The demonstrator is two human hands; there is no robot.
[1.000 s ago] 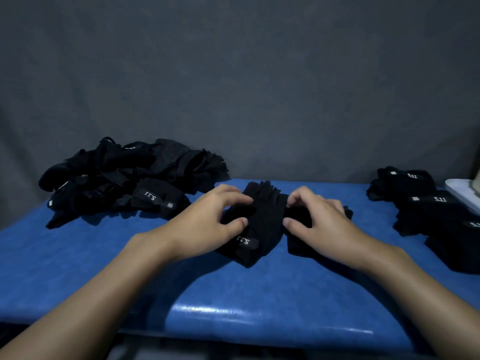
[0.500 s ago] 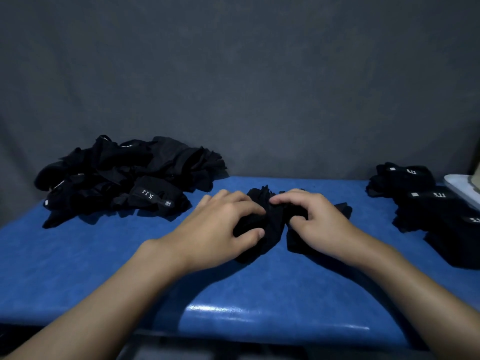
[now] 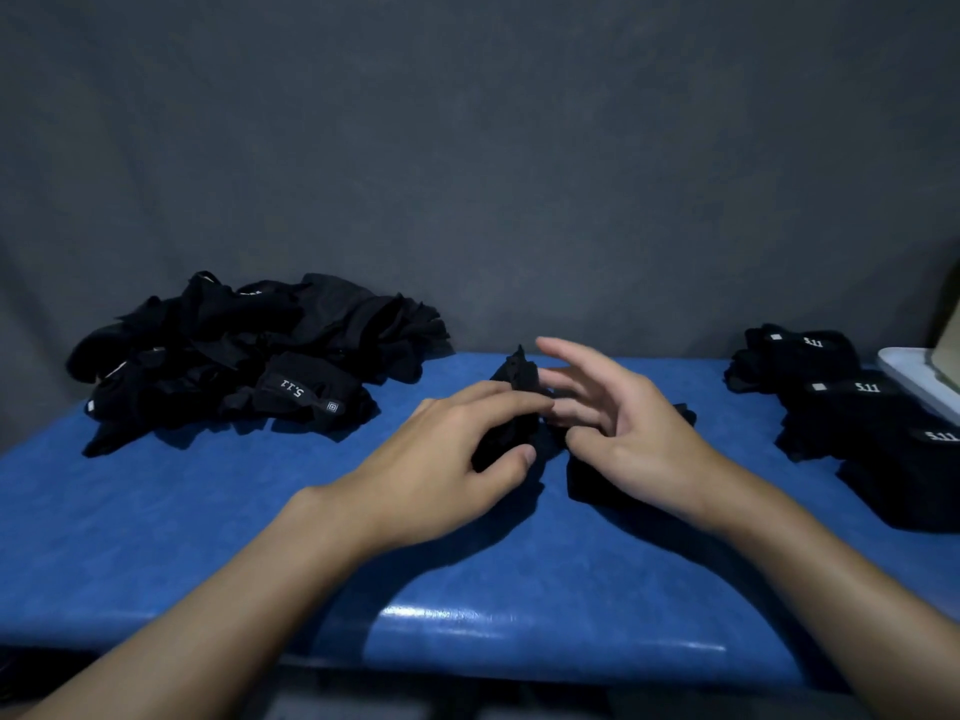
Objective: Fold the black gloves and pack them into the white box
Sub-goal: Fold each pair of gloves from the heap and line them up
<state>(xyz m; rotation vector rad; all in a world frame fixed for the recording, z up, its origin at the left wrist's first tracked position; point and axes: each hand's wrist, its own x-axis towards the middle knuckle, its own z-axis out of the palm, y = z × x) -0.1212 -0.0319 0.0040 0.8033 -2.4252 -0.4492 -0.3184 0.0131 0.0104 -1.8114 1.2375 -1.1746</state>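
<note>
A pair of black gloves [image 3: 522,379] lies bunched at the middle of the blue table [image 3: 208,511]. My left hand [image 3: 447,459] grips the bunched part, thumb under and fingers over, so the glove's fingertips stick up behind it. My right hand [image 3: 618,423] hovers just right of it with fingers spread and straight, over the flat part of the glove [image 3: 587,483]. The white box [image 3: 914,379] shows only as a corner at the far right edge.
A loose heap of black gloves [image 3: 249,356] sits at the back left. A row of folded black gloves [image 3: 857,407] with white "5.11" labels lies at the right, beside the box. A grey cloth backdrop hangs behind the table.
My left hand has gathered the glove into a tighter, raised bunch. My right hand has let go of it and opened its fingers.
</note>
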